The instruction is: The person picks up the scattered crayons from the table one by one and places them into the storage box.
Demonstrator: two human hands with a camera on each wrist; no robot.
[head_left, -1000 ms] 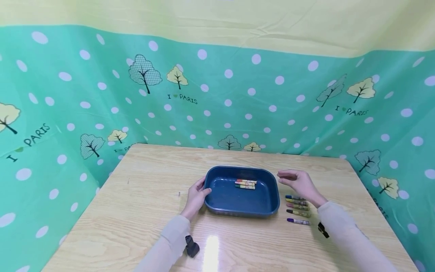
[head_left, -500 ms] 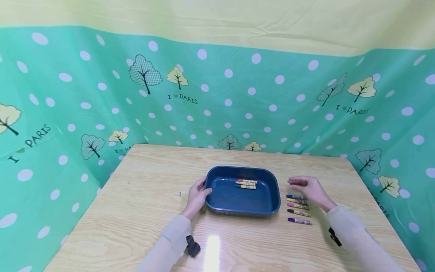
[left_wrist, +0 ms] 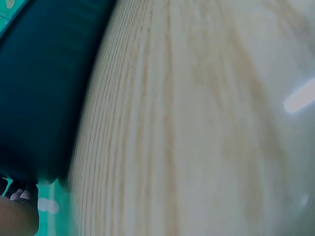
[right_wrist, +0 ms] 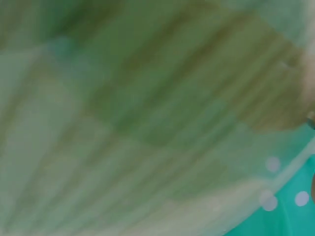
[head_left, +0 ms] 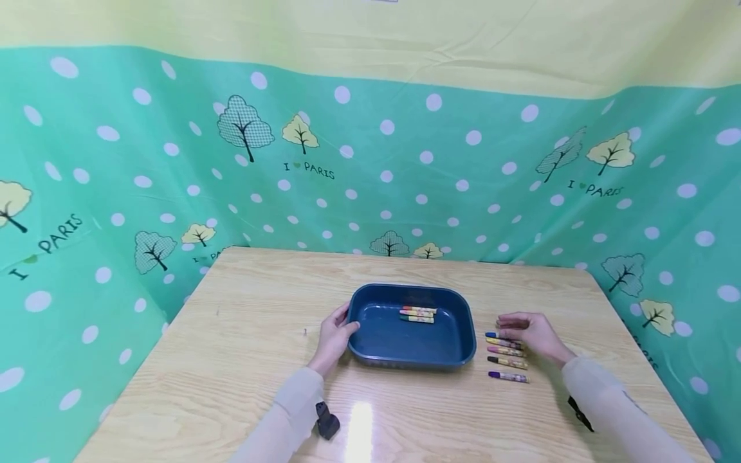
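Observation:
A dark blue plastic tray (head_left: 399,347) sits mid-table, and my left hand (head_left: 332,334) grips its left end, thumb over the rim and fingers outside. In the left wrist view the tray's outer wall (left_wrist: 44,88) looms close, with part of the left hand (left_wrist: 19,216) at its end. Inside the tray lie three crayons, the nearest a green one (head_left: 417,319). Right of it several more lie in a row: blue (head_left: 492,334), yellow, pink (head_left: 505,351), black (head_left: 507,363) and purple (head_left: 508,377). My right hand (head_left: 529,329) hovers at the blue one, thumb and fingers apart, partly hiding it.
The wooden table (head_left: 243,321) extends on all sides of the tray. A green curtain (head_left: 324,212) with dots and trees hangs behind and beside it. Black straps or cameras (head_left: 327,421) sit at both wrists. The right wrist view is blurred.
My right hand has moved right, away from the tray's right rim, and down toward the near side, to the blue crayon. The left hand and the tray have stayed in place.

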